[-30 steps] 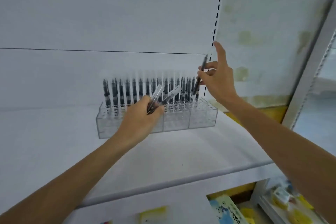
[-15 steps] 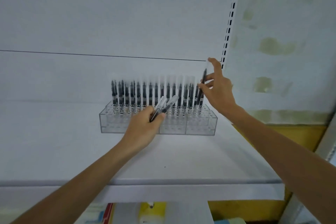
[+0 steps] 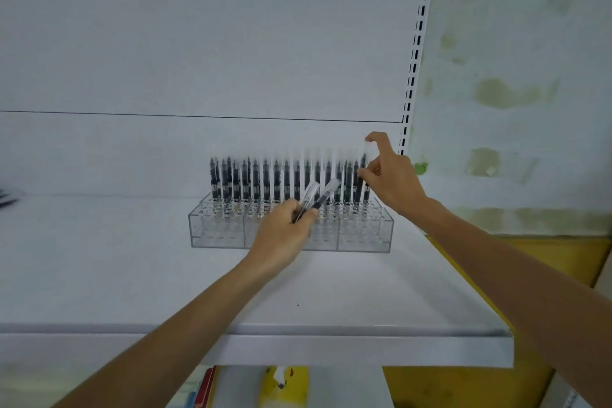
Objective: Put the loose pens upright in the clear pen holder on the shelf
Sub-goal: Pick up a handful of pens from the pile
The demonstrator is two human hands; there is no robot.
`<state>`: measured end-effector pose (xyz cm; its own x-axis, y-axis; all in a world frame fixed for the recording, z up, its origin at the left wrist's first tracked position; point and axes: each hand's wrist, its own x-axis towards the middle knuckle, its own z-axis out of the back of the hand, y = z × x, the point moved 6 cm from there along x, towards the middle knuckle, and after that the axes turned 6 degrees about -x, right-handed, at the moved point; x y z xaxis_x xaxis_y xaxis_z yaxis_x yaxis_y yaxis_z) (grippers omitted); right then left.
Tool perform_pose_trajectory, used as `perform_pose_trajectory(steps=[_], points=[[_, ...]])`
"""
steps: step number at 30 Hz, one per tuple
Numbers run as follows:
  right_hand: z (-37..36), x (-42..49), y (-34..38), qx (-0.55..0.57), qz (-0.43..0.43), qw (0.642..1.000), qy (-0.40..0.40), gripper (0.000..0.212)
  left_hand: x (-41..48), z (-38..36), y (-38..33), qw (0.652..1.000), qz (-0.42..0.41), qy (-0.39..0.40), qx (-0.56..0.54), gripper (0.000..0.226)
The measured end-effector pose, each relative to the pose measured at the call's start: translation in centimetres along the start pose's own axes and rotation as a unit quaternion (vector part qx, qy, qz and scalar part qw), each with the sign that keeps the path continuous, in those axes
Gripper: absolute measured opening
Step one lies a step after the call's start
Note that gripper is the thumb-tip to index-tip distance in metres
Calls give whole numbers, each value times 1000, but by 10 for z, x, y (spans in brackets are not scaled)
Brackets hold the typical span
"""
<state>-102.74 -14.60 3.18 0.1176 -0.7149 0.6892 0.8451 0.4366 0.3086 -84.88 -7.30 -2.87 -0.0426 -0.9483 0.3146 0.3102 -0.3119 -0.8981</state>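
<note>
The clear holder [image 3: 218, 235] sits on the shelf [image 3: 132, 268], and its back row is full of upright pens [image 3: 265, 182]. At the holder's right end, the right hand [image 3: 392, 182] pinches one pen [image 3: 361, 175] near its top, held straight up. In front of the holder's middle, the left hand [image 3: 284, 235] grips two spare pens [image 3: 319, 195] by their low ends. Pens are light, stiff and smooth (they may slip), so a pinch high on the barrel seems best.
</note>
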Motion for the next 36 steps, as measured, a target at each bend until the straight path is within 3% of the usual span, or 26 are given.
perform_pose_trajectory(steps=[5, 16, 20, 22, 23, 25, 27, 31, 33, 36], points=[[-2, -3, 15, -14, 77, 997, 5, 39, -3, -2, 3, 1000, 2, -5, -7, 24], [-20, 6, -1, -16, -19, 996, 87, 41, -10, 6, 6, 1000, 12, -18, -22, 27], [1, -3, 6, -73, -4, 997, 7, 45, -9, 5, 3, 999, 7, -23, -23, 26], [12, -12, 20, -10, 5, 1000, -15, 37, -5, 3, -1, 999, 4, -30, -28, 25], [12, -17, 28, 58, -11, 998, 11, 30, -2, 0, -4, 999, 3, -35, -37, 25], [4, -28, 43, 217, -67, 968, 106, 26, 3, -7, -11, 997, -3, -44, -56, 24], [-4, -36, 49, 313, -113, 931, 152, 39, 5, -16, -17, 997, -7, -45, -64, 25], [2, -39, 42, 384, -165, 902, 108, 54, 2, -30, -22, 997, -11, -13, -69, 23], [17, -32, 32, 419, -177, 890, 46, 53, -1, -31, -20, 998, -11, 5, -55, 25], [49, -16, 8, 340, -154, 923, -92, 53, -6, -25, -14, 999, -22, 23, -18, 22]])
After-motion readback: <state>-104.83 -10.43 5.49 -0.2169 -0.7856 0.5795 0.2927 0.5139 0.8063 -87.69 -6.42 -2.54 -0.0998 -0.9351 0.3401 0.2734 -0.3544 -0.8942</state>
